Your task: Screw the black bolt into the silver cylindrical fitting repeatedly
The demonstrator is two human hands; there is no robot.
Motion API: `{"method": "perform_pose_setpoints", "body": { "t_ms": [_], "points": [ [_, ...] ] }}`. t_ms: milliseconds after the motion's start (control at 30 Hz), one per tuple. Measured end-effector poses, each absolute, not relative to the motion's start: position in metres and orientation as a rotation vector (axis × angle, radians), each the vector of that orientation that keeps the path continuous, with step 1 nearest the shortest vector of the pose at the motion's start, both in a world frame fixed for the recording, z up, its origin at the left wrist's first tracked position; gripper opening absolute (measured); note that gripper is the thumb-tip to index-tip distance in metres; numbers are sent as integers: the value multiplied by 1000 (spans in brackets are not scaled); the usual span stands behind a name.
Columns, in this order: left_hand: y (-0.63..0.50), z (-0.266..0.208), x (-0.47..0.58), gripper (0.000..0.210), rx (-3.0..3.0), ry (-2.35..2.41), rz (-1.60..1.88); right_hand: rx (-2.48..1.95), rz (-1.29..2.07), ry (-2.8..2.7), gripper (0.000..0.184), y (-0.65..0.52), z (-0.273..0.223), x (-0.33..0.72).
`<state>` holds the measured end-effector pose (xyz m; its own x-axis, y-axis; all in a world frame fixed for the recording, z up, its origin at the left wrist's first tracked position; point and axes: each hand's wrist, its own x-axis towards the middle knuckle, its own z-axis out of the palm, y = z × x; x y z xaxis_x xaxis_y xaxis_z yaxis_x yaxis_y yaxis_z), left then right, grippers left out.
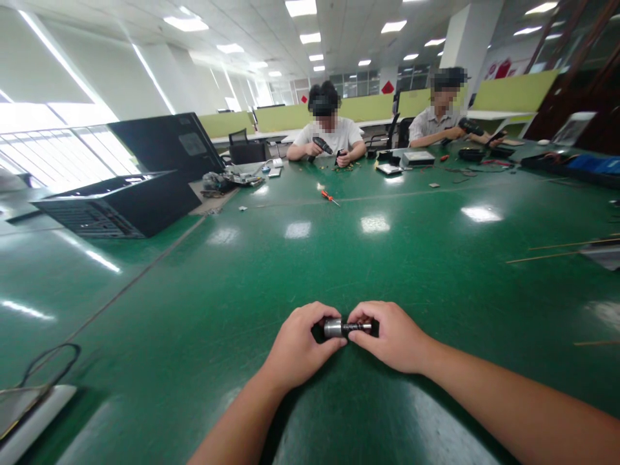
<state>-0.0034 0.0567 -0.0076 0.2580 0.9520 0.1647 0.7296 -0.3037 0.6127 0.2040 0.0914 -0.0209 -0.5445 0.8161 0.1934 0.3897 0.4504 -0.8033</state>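
Note:
Low in the middle of the view, both my hands are around a small cylindrical metal part (333, 327) lying sideways over the green table. Its left end is a wide silver cylinder. A thinner dark shaft (352, 328) with spiral ridges and a bright tip extends to the right; whether it is one piece with the cylinder, I cannot tell. My left hand (303, 342) closes its thumb and fingers on the silver cylinder. With bent fingers and thumb, my right hand (390, 332) pinches the dark shaft.
An orange screwdriver (330, 197) lies further up the green table (271, 265). At the left stands an open black computer case (126, 203). Across the table, two people (325, 132) hold power drills (322, 146). Thin rods (547, 256) project from the right; a cable loop (53, 355) is lower left.

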Motion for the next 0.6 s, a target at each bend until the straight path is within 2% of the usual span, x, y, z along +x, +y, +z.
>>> {"method": "perform_pose_setpoints", "body": {
  "t_ms": [200, 400, 600],
  "points": [
    [58, -4, -5, 24, 2066, 1533, 781, -1052, 1091, -1965, 7, 94, -22, 203],
    [58, -3, -5, 24, 2010, 1606, 855, -1046, 1208, -1680, 22, 98, -23, 202],
    [46, 8, -2, 25, 2044, 1653, 754, -1021, 1112, -1641, 26, 96, -20, 201]
  ]
}}
